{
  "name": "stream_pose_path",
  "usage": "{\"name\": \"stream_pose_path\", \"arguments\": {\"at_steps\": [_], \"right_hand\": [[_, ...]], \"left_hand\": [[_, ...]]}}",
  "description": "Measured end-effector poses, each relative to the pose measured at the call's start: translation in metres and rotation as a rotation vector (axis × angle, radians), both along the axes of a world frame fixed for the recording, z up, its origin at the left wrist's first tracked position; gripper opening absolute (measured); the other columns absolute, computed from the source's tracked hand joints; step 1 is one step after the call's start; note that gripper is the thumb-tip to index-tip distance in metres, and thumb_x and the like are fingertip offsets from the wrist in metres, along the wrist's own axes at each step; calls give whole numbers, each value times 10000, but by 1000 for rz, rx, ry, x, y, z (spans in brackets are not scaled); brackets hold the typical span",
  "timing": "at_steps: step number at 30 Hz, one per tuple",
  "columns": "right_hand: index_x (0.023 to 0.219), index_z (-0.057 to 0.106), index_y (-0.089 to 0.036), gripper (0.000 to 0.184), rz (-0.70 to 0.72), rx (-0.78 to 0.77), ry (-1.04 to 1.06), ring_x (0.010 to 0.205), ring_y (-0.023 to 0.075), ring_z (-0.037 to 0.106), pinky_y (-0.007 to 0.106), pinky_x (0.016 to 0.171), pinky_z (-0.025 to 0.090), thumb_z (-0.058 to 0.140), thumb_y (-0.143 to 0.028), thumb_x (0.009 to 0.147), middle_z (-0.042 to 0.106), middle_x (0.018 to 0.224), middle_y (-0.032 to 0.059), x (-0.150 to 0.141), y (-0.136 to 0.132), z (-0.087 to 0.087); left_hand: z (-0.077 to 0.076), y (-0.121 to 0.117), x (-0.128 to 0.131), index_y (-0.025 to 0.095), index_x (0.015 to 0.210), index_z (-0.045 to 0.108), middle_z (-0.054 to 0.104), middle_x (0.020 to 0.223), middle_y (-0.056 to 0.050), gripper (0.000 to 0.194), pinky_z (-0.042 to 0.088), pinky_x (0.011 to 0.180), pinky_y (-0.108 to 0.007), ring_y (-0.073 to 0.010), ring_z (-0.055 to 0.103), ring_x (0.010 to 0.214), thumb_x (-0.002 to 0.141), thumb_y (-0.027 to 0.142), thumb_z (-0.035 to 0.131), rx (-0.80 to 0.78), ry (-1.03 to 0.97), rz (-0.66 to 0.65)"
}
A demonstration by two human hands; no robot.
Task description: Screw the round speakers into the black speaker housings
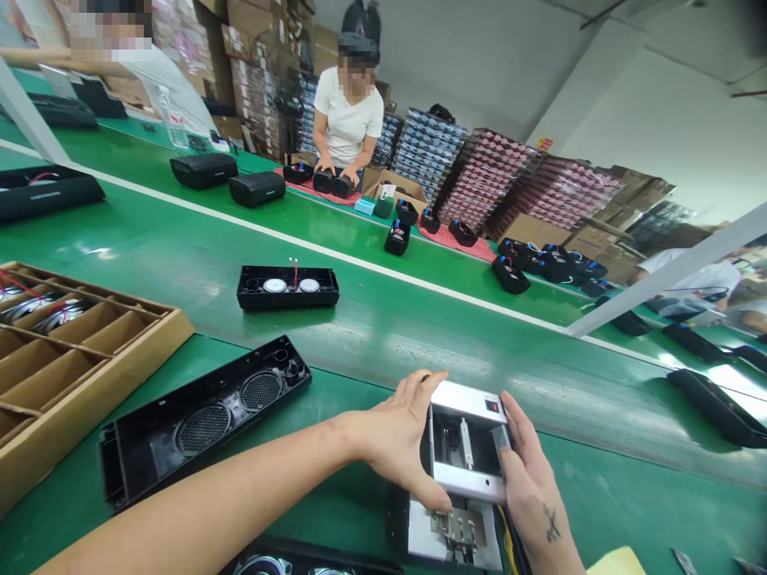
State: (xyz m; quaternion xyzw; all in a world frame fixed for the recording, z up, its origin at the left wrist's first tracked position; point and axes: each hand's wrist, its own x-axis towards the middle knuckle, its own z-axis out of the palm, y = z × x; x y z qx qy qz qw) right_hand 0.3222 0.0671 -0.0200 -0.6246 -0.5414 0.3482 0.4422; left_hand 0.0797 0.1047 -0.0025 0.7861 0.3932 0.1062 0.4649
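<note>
A silver metal screw feeder (469, 481) with an open top and a small dark switch is between my hands, over the near side of the green work surface. My left hand (399, 439) grips its left side, with the thumb at the front edge and the fingers at the back corner. On the right side, my right hand (532, 479) is closed around the wall, its thumb near the opening. A black speaker housing (240, 411) with two round mesh grilles lies to the left of my left hand. My forearm partly covers another housing with speakers (323, 565) at the bottom edge.
A partitioned cardboard box (149, 351) with several speakers stands at left. Beyond my hands, a black housing with two speakers (288, 299) sits on the green conveyor belt (383, 327). A co-worker (349, 112) handles black units across the line. A slanted white post (659, 275) rises at right.
</note>
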Motion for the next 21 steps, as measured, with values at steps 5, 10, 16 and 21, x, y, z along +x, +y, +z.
{"name": "stream_pose_path", "arguments": {"at_steps": [5,10,16,21], "right_hand": [[1590,419,-265,664,-4,-5,31,1557,316,397,578,1328,212,490,-336,934,475,1652,98,-2,0,2],[1590,428,-252,660,-9,-1,44,1569,315,382,568,1339,192,496,-333,937,470,1659,97,-3,0,1],[1599,427,-273,659,17,6,54,1544,300,427,553,1327,248,493,-330,946,480,1656,74,6,1,-5],[1596,431,-294,665,35,4,68,1535,316,443,581,1317,278,525,-371,942,493,1648,71,6,6,-12]], "left_hand": [[0,0,1,132,1681,-199,-205,1757,-226,1694,119,1319,-596,-393,-242,1611,501,562,937,-3,-1,12],[-3,1,2,144,1681,-203,-189,1759,-229,1707,118,1324,-581,-397,-227,1618,491,576,942,12,-11,19],[-9,-2,2,157,1685,-199,-167,1766,-216,1682,96,1334,-606,-406,-221,1621,521,592,935,36,-46,26],[-12,-1,3,167,1692,-172,-130,1768,-221,1663,106,1326,-633,-408,-197,1629,523,601,929,54,-69,45]]}}
